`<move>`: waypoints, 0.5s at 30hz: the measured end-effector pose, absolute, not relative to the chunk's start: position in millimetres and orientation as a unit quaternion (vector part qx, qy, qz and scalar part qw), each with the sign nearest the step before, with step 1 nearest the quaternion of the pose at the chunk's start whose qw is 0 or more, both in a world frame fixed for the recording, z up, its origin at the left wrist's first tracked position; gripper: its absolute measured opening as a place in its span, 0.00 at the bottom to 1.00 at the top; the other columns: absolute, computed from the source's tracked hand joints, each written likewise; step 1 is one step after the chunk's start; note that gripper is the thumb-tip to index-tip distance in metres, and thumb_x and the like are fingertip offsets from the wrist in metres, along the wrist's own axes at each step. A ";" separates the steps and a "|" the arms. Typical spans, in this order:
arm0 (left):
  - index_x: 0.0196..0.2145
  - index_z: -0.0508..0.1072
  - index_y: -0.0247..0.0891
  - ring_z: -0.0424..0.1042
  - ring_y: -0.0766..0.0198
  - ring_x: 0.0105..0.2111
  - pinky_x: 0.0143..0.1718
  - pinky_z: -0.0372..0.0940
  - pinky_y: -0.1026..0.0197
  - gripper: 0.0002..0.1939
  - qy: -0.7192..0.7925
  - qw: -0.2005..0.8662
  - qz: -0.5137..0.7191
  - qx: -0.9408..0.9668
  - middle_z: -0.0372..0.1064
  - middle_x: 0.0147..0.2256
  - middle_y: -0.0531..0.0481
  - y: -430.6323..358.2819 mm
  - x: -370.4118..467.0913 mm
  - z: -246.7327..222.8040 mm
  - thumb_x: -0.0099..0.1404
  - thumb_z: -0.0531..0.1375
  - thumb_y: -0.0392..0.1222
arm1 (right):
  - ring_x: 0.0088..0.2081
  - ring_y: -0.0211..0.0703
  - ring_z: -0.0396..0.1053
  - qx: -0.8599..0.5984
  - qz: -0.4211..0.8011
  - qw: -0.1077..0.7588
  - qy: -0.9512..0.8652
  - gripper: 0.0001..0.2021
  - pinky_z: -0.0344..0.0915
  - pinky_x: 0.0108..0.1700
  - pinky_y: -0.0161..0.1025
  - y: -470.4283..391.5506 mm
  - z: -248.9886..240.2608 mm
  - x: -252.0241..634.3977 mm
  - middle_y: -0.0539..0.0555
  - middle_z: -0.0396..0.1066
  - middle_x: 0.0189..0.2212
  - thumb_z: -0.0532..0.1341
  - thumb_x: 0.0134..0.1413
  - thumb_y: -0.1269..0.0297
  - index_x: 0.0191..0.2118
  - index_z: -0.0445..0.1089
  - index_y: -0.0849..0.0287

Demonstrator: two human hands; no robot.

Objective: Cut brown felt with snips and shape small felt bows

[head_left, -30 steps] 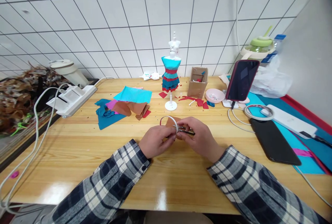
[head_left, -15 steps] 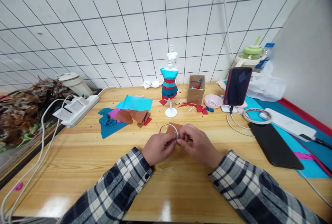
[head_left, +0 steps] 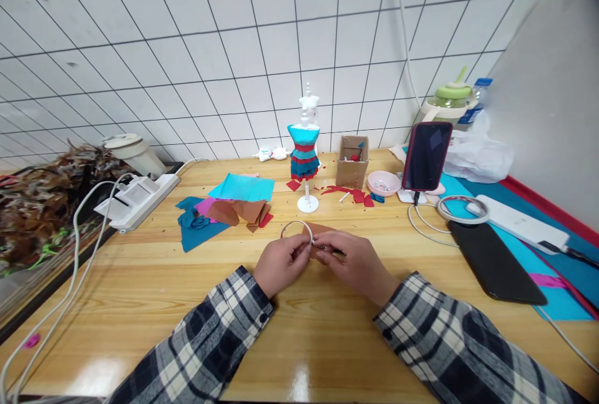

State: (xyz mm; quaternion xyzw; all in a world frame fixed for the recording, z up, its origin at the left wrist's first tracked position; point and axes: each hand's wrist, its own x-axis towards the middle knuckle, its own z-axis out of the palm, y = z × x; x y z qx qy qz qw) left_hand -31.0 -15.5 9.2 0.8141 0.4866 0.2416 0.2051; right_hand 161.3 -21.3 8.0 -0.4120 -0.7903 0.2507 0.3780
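Note:
My left hand is closed, pinching the side of a thin white ring that looks like a narrow roll of tape. The thumb and fingertips of my right hand are pressed together beside the ring's right edge. What they grip is too small to make out; something dark shows under the palm. Behind and below the fingers lies a piece of brown paper, partly covered by my right hand. Past my hands stands a small white dress form wearing a layered blue and red dress.
Blue paper and brown scraps lie at left. Beyond are a cardboard box and a pink dish. A propped phone, cables, a tape roll and a black phone-like slab occupy the right; a power strip is left.
My left hand and the ring have shifted slightly left. My right fingertips have moved a little left too and look straighter, still against the ring's right side.

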 end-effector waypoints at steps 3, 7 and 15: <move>0.39 0.73 0.42 0.68 0.65 0.26 0.28 0.60 0.65 0.11 0.483 0.197 0.223 0.823 0.71 0.26 0.52 -15.5 -30.8 10.1 0.67 0.52 0.42 | 0.35 0.40 0.71 -0.429 0.251 0.383 -0.779 0.06 0.67 0.39 0.38 -21.1 7.4 161.1 0.53 0.74 0.39 0.60 0.55 0.67 0.40 0.70 0.56; 0.41 0.73 0.41 0.70 0.63 0.31 0.34 0.63 0.62 0.13 0.463 0.154 0.203 0.849 0.73 0.30 0.49 -16.7 -31.5 10.6 0.68 0.51 0.44 | 0.34 0.40 0.68 -0.446 0.226 0.381 -0.777 0.02 0.63 0.34 0.36 -18.8 6.6 162.9 0.51 0.72 0.32 0.60 0.55 0.66 0.32 0.67 0.56; 0.48 0.72 0.42 0.72 0.61 0.36 0.38 0.64 0.60 0.16 0.449 0.138 0.199 0.860 0.75 0.36 0.47 -13.2 -39.3 11.9 0.70 0.49 0.44 | 0.24 0.37 0.61 -0.528 0.191 0.412 -0.717 0.03 0.59 0.30 0.36 -4.9 7.7 182.3 0.50 0.67 0.27 0.57 0.56 0.65 0.32 0.66 0.57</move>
